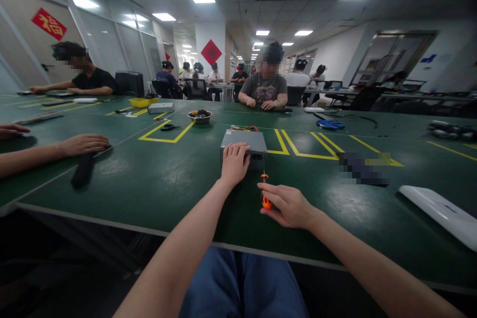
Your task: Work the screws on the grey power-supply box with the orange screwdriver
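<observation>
A grey metal box [250,140] with wires at its back lies on the green table [156,184] in front of me. My left hand [234,164] rests on its near left corner, fingers curled over the top edge. My right hand [286,204] pinches the orange handle of a screwdriver [265,198]. The screwdriver stands upright with its shaft pointing up to the box's near face.
A white flat panel [439,213] lies at the right. A metal bowl [199,116] and scissors [169,127] sit further back. A neighbour's hand [82,144] rests on a black strip [82,169] at the left. A person [265,88] sits opposite.
</observation>
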`<state>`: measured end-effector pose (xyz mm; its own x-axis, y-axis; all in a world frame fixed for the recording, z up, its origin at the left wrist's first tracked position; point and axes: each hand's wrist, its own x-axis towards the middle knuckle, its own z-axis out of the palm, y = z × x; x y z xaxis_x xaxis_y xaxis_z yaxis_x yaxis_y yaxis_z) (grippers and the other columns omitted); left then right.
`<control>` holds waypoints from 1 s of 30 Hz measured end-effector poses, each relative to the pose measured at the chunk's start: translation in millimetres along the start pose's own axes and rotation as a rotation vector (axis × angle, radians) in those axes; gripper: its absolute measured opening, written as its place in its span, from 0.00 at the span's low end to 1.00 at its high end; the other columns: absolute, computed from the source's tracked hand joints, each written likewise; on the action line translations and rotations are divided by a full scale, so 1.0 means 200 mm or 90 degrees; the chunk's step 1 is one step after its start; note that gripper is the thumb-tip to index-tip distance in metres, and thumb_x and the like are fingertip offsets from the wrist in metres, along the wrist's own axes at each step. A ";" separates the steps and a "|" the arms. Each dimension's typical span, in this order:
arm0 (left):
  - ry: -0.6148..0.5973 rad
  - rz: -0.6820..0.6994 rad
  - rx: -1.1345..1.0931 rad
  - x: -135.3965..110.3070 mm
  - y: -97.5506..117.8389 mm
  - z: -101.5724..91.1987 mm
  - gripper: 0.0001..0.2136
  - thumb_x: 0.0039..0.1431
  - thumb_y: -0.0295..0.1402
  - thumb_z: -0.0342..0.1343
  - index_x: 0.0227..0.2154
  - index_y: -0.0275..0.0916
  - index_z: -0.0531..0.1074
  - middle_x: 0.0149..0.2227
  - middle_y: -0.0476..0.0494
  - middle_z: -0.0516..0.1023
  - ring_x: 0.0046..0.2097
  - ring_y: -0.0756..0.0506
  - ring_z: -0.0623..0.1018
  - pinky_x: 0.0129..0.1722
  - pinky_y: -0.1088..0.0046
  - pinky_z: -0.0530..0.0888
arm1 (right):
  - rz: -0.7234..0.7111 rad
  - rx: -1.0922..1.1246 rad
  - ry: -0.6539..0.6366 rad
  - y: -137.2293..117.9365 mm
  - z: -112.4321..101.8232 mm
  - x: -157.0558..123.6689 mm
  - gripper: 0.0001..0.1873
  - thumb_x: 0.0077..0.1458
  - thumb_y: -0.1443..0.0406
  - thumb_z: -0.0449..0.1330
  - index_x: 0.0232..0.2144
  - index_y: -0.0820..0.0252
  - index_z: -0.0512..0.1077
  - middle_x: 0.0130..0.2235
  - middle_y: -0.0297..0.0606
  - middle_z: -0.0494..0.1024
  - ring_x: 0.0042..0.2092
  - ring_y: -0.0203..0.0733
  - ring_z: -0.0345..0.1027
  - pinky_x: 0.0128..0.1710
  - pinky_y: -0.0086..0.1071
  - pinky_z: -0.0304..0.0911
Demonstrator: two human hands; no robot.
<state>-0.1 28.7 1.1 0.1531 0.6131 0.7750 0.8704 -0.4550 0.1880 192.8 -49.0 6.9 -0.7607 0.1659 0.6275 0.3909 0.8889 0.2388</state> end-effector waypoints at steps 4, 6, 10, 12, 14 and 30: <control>0.003 0.003 -0.006 0.00 0.00 0.00 0.12 0.59 0.31 0.49 0.45 0.44 0.65 0.51 0.47 0.70 0.55 0.45 0.65 0.59 0.62 0.55 | 0.067 0.040 0.077 0.00 0.02 -0.03 0.20 0.54 0.60 0.58 0.47 0.60 0.58 0.47 0.51 0.72 0.45 0.46 0.70 0.38 0.37 0.70; 0.003 0.002 -0.007 0.00 0.00 0.00 0.11 0.59 0.31 0.48 0.45 0.44 0.65 0.51 0.47 0.70 0.55 0.45 0.66 0.59 0.62 0.56 | 0.078 0.039 0.051 0.00 0.00 -0.04 0.22 0.55 0.60 0.57 0.50 0.60 0.58 0.48 0.51 0.70 0.48 0.47 0.69 0.39 0.38 0.70; -0.005 0.004 -0.006 0.01 0.00 -0.01 0.11 0.59 0.31 0.48 0.45 0.44 0.65 0.51 0.47 0.70 0.55 0.45 0.66 0.59 0.62 0.56 | 0.074 -0.010 0.010 0.01 -0.02 -0.04 0.21 0.56 0.67 0.54 0.53 0.59 0.59 0.50 0.51 0.67 0.49 0.47 0.68 0.41 0.37 0.70; -0.007 0.004 -0.006 0.01 0.00 -0.01 0.12 0.58 0.30 0.49 0.45 0.44 0.65 0.51 0.47 0.70 0.55 0.44 0.66 0.59 0.62 0.55 | 0.080 -0.042 0.051 0.02 -0.02 -0.03 0.20 0.56 0.69 0.55 0.52 0.59 0.60 0.48 0.49 0.70 0.47 0.46 0.68 0.42 0.36 0.70; -0.006 0.004 -0.007 0.01 0.00 0.00 0.12 0.58 0.30 0.49 0.45 0.44 0.65 0.51 0.46 0.70 0.55 0.44 0.65 0.59 0.62 0.55 | 0.089 -0.079 0.107 0.04 -0.02 -0.03 0.19 0.55 0.67 0.58 0.50 0.59 0.62 0.43 0.46 0.73 0.43 0.44 0.71 0.40 0.36 0.71; 0.011 0.005 0.001 0.00 0.00 0.01 0.12 0.58 0.30 0.49 0.45 0.43 0.65 0.50 0.46 0.70 0.53 0.44 0.66 0.58 0.62 0.56 | 0.052 -0.132 0.078 0.01 -0.01 0.00 0.14 0.58 0.66 0.53 0.47 0.62 0.60 0.47 0.52 0.70 0.45 0.45 0.70 0.38 0.35 0.70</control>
<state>0.4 30.7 0.6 0.1516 0.5989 0.7864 0.8700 -0.4585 0.1814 194.5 -48.3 8.9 -0.6591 0.1689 0.7328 0.5557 0.7659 0.3233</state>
